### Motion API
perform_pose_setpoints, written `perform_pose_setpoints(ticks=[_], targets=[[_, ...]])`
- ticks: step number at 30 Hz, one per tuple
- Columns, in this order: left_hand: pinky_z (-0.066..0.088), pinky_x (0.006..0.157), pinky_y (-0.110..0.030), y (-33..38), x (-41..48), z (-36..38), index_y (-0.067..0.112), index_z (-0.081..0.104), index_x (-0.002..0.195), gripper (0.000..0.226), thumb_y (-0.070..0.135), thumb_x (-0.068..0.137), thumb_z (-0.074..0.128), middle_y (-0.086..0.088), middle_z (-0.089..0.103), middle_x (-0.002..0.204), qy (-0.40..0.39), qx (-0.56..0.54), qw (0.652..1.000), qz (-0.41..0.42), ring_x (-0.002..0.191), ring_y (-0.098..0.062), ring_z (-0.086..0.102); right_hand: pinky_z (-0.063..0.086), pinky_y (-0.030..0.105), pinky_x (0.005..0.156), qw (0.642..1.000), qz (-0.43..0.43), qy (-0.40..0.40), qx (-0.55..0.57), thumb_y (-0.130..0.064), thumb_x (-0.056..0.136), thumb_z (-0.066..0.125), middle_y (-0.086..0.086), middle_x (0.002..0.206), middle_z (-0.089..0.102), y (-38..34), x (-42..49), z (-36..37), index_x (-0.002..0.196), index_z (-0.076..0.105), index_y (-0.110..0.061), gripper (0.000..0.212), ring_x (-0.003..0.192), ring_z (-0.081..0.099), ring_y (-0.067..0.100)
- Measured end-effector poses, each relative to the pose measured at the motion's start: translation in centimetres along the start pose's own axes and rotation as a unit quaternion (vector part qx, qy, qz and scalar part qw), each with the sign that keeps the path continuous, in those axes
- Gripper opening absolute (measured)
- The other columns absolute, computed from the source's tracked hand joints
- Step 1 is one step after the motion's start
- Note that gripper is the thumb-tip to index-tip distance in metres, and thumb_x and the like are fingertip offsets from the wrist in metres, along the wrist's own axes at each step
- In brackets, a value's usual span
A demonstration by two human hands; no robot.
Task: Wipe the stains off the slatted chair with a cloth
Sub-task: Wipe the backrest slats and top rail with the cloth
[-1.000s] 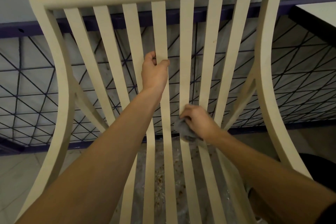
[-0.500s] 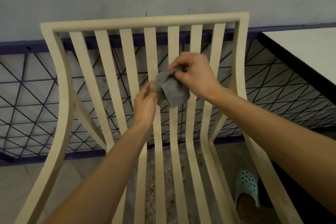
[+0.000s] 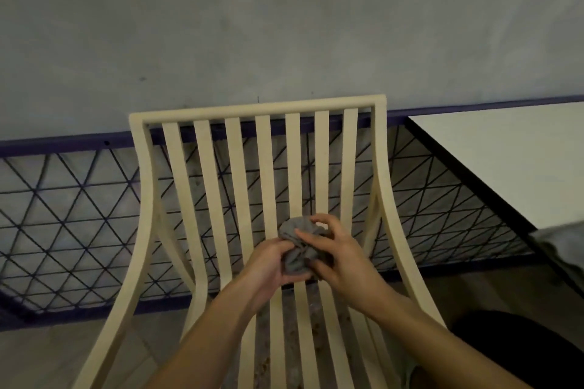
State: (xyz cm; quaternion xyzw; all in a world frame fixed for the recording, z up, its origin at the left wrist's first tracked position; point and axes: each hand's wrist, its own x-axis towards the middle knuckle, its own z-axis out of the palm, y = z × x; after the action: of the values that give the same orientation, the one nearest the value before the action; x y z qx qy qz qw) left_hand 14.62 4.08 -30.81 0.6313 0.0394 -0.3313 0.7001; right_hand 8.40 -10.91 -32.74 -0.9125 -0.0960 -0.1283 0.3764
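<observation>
A cream slatted chair [image 3: 202, 174] stands in front of me, its back rail toward a grey wall. Both my hands meet over the middle slats, in front of the chair back. Between them is a crumpled grey cloth [image 3: 298, 248]. My left hand [image 3: 268, 265] cups and grips the cloth from below and the left. My right hand [image 3: 335, 259] holds it from the right, with its fingers curled over the bunched fabric. Brown specks show on the floor or seat area between the lower slats.
A white table with a dark edge [image 3: 505, 161] stands to the right of the chair. Behind the chair runs a black wire lattice fence [image 3: 63, 218] under a purple rail. A dark rounded object [image 3: 518, 354] sits at the lower right.
The view has pulled back and up from the chair. My left hand left the slat and joined the right hand on the cloth, which is now bunched between both hands, lower in the view.
</observation>
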Motion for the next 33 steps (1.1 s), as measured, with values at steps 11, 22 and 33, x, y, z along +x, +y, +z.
perform_pose_setpoints(ticks=[11,22,33], targets=[[0.049,0.097,-0.047,2.1,1.7,2.5,0.021,0.064,0.118,0.028,0.036,0.098,0.051,-0.003,0.072,0.112,-0.059,0.088,0.994,-0.004,0.105,-0.022,0.067,0.049,0.016,0.086,0.986,0.074,0.129,0.069,0.005,0.081,0.067,-0.001,0.097,0.060,1.8,2.5,-4.3,0.112,0.073,-0.017,0.038,0.094,0.059,0.007],[0.044,0.101,-0.033,10.3,8.9,1.7,0.019,0.050,0.136,0.037,0.019,0.099,0.050,0.001,0.055,0.135,0.146,0.150,0.954,0.217,0.120,-0.015,0.053,0.036,0.002,0.093,0.978,0.014,0.190,-0.080,-0.008,0.087,0.068,0.001,0.114,0.045,4.3,12.2,-9.2,0.118,0.067,-0.018,0.033,0.099,0.045,0.001],[0.025,0.117,-0.047,12.5,13.4,2.4,0.025,0.040,0.146,0.071,0.063,0.086,0.035,-0.001,0.046,0.148,0.066,0.104,0.973,0.197,0.137,-0.019,0.040,0.054,0.035,0.080,0.941,-0.099,0.191,-0.262,-0.012,0.086,0.067,0.007,0.118,0.050,3.8,19.0,-9.0,0.113,0.068,-0.014,0.027,0.097,0.056,0.021]])
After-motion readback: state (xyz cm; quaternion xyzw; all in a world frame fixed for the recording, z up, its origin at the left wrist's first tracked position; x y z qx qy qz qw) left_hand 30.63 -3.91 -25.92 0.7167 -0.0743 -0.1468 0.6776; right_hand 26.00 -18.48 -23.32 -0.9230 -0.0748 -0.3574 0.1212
